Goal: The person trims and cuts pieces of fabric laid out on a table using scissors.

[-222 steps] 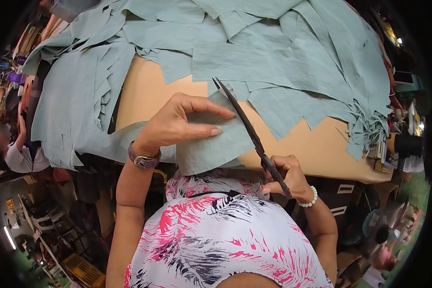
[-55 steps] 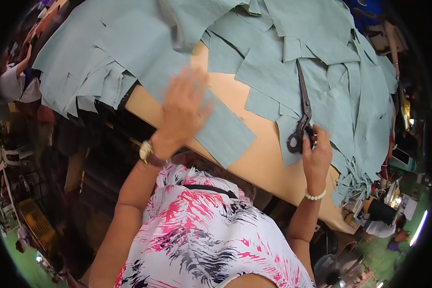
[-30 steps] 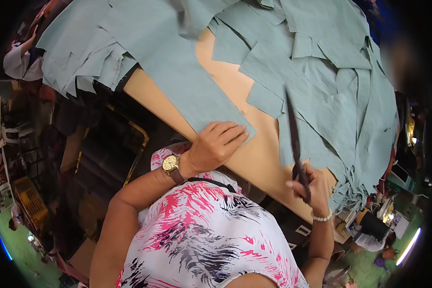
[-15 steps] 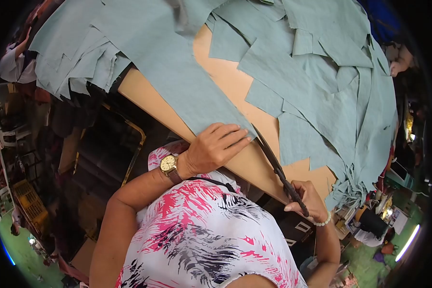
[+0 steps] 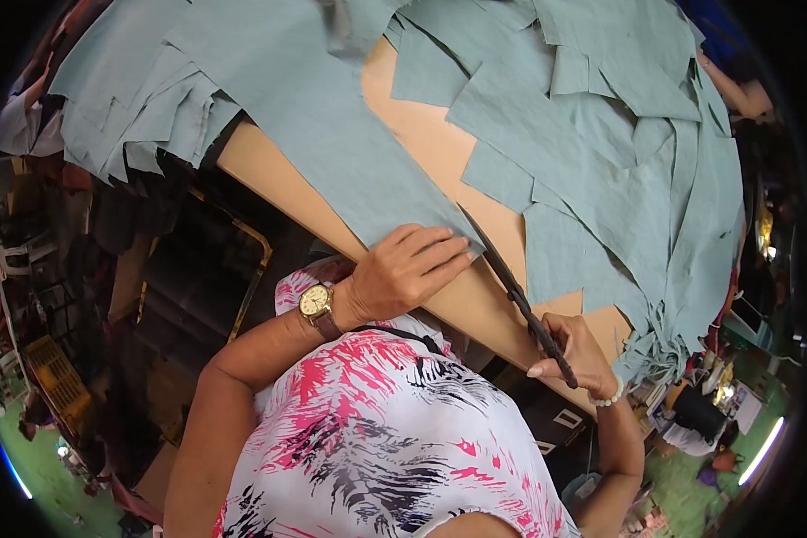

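My left hand [image 5: 412, 267] lies on the end of a long grey-green cloth strip [image 5: 359, 170], fingers stretched out and flat on it near the front edge of the table. The thumb is hidden. My right hand [image 5: 581, 351] is closed round the handles of dark scissors [image 5: 516, 294]. The blades point up and to the left, and their tip is at the right edge of the strip, just beyond my left fingertips. Whether the blades have cloth between them I cannot tell.
Many overlapping cut pieces of the same cloth [image 5: 592, 170] cover the tan tabletop [image 5: 421, 125]. More layered cloth [image 5: 166, 108] hangs over the left side. Another person's arm [image 5: 735, 94] reaches in at the far right. A yellow crate [image 5: 58, 375] is at lower left.
My right hand has moved slightly upward, and the scissors' tip has advanced up along the strip's edge. My left hand has barely moved. The other person's arm at the right shows more.
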Demonstrator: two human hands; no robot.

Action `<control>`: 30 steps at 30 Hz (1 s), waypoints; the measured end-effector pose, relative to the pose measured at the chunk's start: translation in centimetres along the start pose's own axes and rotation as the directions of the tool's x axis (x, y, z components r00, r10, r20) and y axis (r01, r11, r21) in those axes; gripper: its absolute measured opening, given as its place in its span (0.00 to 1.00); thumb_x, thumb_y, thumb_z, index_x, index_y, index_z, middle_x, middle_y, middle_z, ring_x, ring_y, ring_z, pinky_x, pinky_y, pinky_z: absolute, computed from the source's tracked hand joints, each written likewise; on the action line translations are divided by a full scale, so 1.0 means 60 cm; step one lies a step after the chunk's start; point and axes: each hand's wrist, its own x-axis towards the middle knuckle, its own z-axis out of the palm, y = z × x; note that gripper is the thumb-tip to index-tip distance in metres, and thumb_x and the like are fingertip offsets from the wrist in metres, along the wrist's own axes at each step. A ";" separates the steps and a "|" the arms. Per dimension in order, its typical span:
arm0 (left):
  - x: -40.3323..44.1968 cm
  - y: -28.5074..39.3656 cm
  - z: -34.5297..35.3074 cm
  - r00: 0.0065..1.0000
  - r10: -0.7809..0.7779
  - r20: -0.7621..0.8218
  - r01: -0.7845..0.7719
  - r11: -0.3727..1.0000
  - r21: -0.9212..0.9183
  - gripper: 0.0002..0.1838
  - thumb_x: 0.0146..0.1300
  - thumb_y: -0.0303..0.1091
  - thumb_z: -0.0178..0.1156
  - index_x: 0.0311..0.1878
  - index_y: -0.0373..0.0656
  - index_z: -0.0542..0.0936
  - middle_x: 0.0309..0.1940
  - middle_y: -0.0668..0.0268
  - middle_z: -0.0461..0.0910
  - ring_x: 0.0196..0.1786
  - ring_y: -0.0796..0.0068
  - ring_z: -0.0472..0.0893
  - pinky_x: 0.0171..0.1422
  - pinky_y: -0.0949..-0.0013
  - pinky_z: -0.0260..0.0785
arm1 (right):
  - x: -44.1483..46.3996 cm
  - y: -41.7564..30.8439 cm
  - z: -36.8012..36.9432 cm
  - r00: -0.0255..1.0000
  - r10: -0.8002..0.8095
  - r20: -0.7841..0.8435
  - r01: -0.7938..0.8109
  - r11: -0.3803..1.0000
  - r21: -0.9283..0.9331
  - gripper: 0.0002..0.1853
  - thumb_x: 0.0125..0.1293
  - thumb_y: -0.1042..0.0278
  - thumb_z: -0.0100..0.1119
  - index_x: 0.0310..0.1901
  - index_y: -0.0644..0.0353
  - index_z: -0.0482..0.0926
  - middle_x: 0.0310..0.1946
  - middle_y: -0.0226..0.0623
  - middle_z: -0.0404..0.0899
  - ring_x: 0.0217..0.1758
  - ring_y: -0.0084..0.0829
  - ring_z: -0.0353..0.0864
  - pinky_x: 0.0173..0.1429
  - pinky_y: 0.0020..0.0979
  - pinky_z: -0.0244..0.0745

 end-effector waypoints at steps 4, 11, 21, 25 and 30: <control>0.002 -0.001 -0.001 1.000 -0.001 -0.003 0.001 1.000 0.002 0.15 0.44 0.26 0.58 0.40 0.40 0.79 0.40 0.65 0.78 0.44 0.68 0.77 0.43 0.68 0.69 | 0.001 -0.006 0.002 1.000 0.018 0.001 -0.018 0.999 0.041 0.26 0.35 0.55 0.77 0.19 0.58 0.65 0.14 0.20 0.58 0.19 0.15 0.55 0.22 0.22 0.49; 0.002 -0.001 0.000 1.000 -0.004 -0.002 0.004 1.000 -0.001 0.15 0.44 0.27 0.59 0.39 0.40 0.79 0.40 0.66 0.79 0.43 0.68 0.77 0.42 0.68 0.69 | -0.005 0.008 -0.001 0.994 0.105 0.020 -0.106 0.993 0.043 0.27 0.33 0.50 0.77 0.21 0.58 0.67 0.18 0.20 0.61 0.22 0.14 0.57 0.24 0.20 0.49; -0.001 -0.003 0.002 1.000 -0.006 -0.006 0.006 1.000 -0.003 0.14 0.45 0.26 0.59 0.38 0.40 0.79 0.40 0.66 0.79 0.43 0.68 0.77 0.43 0.68 0.70 | -0.009 0.013 -0.002 0.986 0.165 -0.009 -0.165 0.986 -0.014 0.23 0.38 0.59 0.77 0.21 0.59 0.67 0.16 0.20 0.62 0.21 0.13 0.58 0.24 0.19 0.51; -0.001 -0.004 0.001 1.000 -0.007 -0.002 0.007 1.000 -0.011 0.13 0.45 0.26 0.58 0.38 0.40 0.79 0.40 0.65 0.78 0.44 0.68 0.77 0.44 0.67 0.70 | -0.010 0.006 -0.005 0.971 0.238 0.003 -0.238 0.971 -0.006 0.25 0.37 0.55 0.77 0.22 0.60 0.68 0.16 0.22 0.64 0.21 0.13 0.62 0.24 0.19 0.54; 0.000 -0.002 0.000 1.000 -0.009 0.000 0.009 1.000 -0.023 0.14 0.45 0.26 0.58 0.39 0.40 0.79 0.41 0.65 0.78 0.45 0.68 0.77 0.46 0.67 0.70 | -0.003 0.002 -0.008 0.998 0.028 0.054 -0.030 0.999 0.025 0.26 0.36 0.56 0.76 0.19 0.58 0.64 0.16 0.20 0.57 0.20 0.15 0.54 0.22 0.21 0.48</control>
